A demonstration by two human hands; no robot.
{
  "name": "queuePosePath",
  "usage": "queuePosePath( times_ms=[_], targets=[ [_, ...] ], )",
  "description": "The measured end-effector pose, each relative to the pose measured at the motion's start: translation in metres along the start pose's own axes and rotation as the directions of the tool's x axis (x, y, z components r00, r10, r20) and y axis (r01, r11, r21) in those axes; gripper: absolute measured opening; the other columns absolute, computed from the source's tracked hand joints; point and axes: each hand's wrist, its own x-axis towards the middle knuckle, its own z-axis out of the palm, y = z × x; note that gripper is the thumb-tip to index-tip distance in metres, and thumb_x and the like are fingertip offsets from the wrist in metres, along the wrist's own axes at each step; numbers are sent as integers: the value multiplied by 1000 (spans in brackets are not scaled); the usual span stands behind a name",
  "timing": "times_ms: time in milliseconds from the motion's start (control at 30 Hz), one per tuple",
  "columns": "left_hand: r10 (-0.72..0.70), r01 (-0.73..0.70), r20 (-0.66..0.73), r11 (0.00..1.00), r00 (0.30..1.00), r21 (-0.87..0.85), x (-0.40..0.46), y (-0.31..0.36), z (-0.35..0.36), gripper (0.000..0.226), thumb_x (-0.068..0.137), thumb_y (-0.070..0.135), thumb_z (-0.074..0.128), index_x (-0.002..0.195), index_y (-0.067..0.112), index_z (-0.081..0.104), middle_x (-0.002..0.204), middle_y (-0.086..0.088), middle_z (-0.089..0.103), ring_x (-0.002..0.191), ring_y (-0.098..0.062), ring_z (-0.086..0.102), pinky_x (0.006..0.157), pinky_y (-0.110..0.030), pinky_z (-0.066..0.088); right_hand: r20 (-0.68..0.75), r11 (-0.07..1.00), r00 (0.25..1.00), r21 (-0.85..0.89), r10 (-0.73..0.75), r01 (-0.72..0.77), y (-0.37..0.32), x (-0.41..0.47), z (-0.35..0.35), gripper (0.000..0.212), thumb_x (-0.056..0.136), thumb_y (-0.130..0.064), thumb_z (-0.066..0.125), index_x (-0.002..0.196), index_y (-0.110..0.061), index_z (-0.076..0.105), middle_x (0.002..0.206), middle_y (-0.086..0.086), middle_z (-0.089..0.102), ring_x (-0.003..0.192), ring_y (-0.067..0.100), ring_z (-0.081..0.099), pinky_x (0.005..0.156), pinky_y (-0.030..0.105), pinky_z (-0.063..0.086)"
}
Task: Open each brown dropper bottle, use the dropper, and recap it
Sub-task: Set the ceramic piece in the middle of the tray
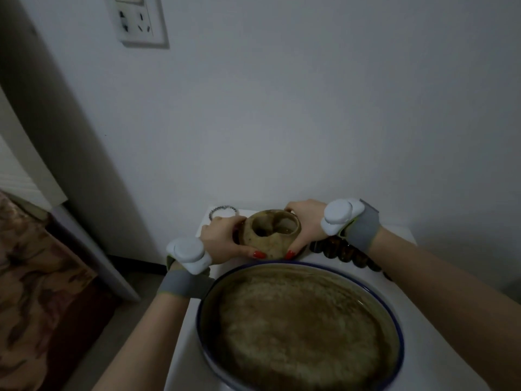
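Fingers first: both sets are curled round a tan holder (272,235) w/ round holes in its top, at 12 o'clock of the frame's lower half. It is gripped by the left hand (222,241) from 9 o'clock and by the right hand (306,224) from 3 o'clock; red-nailed thumbs are pressed on its near side at 6 o'clock. Nothing else is held.

The brown bottles (345,251) are seen as a dark row lying from just under the right wrist out toward 4 o'clock, close beside the holder. Caps and droppers can't be made out in the dim light, so upright vs. lying can't be told; the row's long axis runs approx. 10-to-4. The right hand is judged nearer, the row being directly below its wrist. No bottle looks opened yet.

Around: a white table (400,241), a big blue-rimmed bowl (396,320) of brownish liquid at 6 o'clock, a bead bracelet (224,210) at 11 o'clock, a wall socket (138,22) high up. White trackers are strapped on both wrists. The held holder and the bowl rim are judged the main obstructions to a reach.
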Motion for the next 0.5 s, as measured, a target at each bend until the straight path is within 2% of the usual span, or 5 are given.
queuePosePath(
  times_ms=[167, 333, 500],
  targets=[
    [-12, 12, -5, 998, 1000, -63, -1, 0, 0, 87, 51, 70, 71, 124, 26, 56, 116, 5, 65, 111, -19, 58, 101, -44, 45, -11, 994, 999, -102, 33, -34, -3, -2, -2, 86, 56, -66, 79, 113, -5, 59, 106, 13, 69, 93, 30, 67, 81, 45, 57],
    [-18, 15, -20, 987, 1000, -159, 0, -2, 5, 81, 60, 51, 85, 129, 22, 54, 120, 1, 64, 112, -20, 59, 101, -42, 48, -58, 996, 998, -83, 13, -18, -2, -5, 0, 84, 54, -68, 79, 107, -5, 63, 100, 11, 71, 89, 28, 67, 78, 43, 57],
    [-7, 1, -38, 986, 999, -169, 0, -2, 6, 80, 61, 47, 85, 130, 21, 54, 119, 1, 64, 112, -20, 59, 100, -42, 48, -83, 998, 997, -61, 5, -10, -3, -9, 0, 81, 56, -64, 81, 112, -9, 61, 102, 7, 69, 91, 25, 65, 81, 41, 55]
  ],
)
